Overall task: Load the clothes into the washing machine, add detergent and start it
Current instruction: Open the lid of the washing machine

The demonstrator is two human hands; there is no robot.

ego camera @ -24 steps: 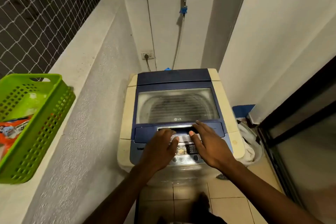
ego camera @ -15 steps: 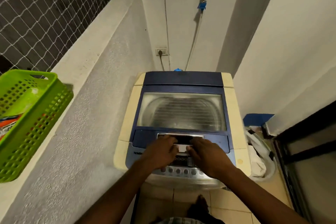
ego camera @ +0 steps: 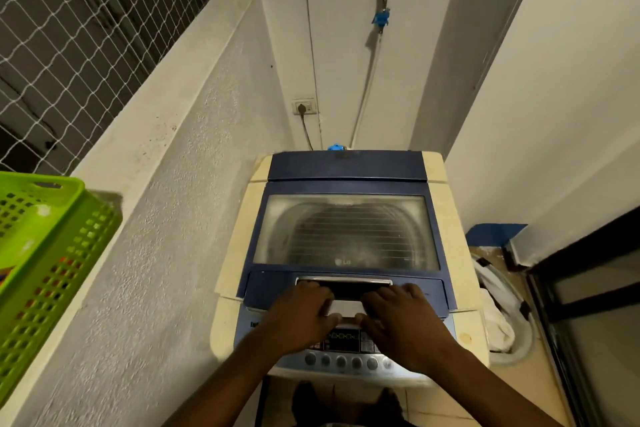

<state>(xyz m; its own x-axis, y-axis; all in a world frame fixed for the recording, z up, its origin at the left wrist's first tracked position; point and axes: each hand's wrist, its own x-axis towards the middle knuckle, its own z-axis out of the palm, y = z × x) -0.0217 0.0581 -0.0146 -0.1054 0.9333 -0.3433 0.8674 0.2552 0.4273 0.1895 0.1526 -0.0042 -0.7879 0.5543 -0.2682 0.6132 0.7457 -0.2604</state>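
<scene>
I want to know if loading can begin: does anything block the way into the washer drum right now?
Yes. The lid is shut flat over the drum. Both the left hand and the right hand have fingertips at the lid handle recess, with nothing between them and it.

left hand point(ego camera: 299, 317) | right hand point(ego camera: 403, 322) | both gripping lid handle point(ego camera: 343, 282) | washing machine point(ego camera: 346, 229) closed
</scene>
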